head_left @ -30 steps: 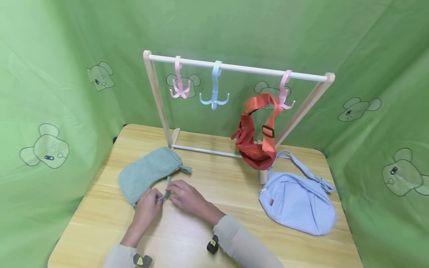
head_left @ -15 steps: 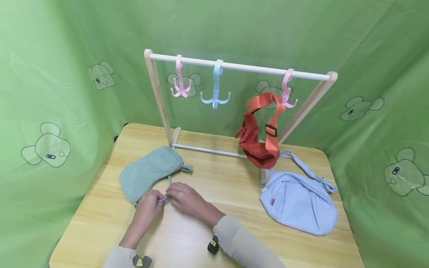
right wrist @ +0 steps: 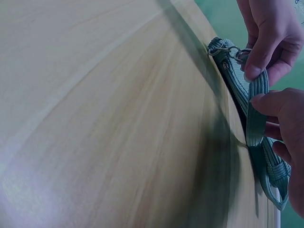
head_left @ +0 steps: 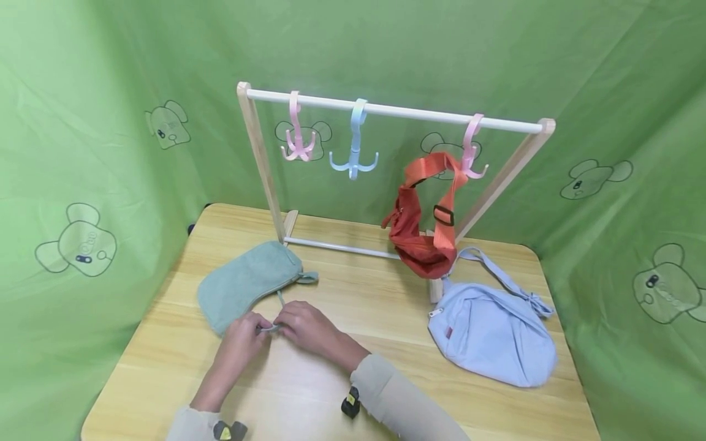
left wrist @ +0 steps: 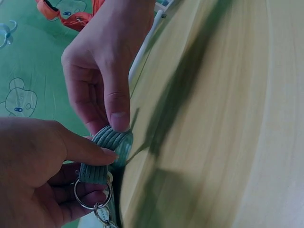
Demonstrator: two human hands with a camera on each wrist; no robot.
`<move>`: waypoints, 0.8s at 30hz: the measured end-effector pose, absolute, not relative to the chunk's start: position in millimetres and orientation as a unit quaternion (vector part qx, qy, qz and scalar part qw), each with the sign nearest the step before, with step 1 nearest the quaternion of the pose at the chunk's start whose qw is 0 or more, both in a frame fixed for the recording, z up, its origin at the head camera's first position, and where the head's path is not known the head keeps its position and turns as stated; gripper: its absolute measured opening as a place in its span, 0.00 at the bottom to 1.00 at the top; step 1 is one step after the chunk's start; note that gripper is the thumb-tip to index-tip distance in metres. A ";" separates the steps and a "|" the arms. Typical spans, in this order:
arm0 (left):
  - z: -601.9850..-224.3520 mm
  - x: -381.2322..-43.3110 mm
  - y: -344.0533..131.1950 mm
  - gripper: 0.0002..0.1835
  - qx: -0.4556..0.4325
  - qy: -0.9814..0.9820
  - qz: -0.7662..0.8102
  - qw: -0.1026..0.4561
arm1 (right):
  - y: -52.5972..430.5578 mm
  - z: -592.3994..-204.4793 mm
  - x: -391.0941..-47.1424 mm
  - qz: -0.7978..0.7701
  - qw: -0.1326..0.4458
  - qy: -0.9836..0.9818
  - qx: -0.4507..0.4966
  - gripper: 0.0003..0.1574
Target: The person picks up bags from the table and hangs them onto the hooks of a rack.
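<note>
A green corduroy handbag (head_left: pixel 248 282) lies on the left of the table, its strap toward me. My left hand (head_left: pixel 241 340) pinches the green strap (left wrist: pixel 95 173) near a metal ring (left wrist: pixel 93 194) that links it to the bag. Close beside it, my right hand (head_left: pixel 306 327) pinches the same strap (right wrist: pixel 258 107) between thumb and fingers. In the right wrist view the strap runs past the right fingers in a loop beside the bag. Part of the bag's near edge is hidden behind the left hand in the head view.
A rack with a white bar (head_left: pixel 419 114) stands at the back, bearing pink hooks (head_left: pixel 298 144) and a blue hook (head_left: pixel 355 147). A red bag (head_left: pixel 421 245) hangs from the right pink hook. A light blue bag (head_left: pixel 493 337) lies on the table (head_left: pixel 309 404) at right.
Both hands have drawn closer together on the strap, the right one shifting slightly toward me. The visible strap between them is shorter. The red bag sways slightly.
</note>
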State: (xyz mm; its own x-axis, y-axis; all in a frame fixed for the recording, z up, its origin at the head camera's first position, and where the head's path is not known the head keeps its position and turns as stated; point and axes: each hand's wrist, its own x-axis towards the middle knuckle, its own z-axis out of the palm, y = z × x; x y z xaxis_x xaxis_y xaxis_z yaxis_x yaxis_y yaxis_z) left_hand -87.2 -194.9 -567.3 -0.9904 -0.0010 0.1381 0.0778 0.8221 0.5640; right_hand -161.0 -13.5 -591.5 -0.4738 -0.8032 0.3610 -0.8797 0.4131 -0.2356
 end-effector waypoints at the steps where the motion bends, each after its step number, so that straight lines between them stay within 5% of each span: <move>1: -566.1 -87.2 -195.4 0.08 -0.023 -0.952 -0.298 0.067 | -13.0 -591.0 -160.9 0.195 0.093 -0.837 0.502 0.08; 24: -538.2 -88.3 -206.9 0.09 -0.037 -0.934 -0.328 0.138 | 8.0 -587.5 -162.9 0.195 0.043 -0.839 0.507 0.13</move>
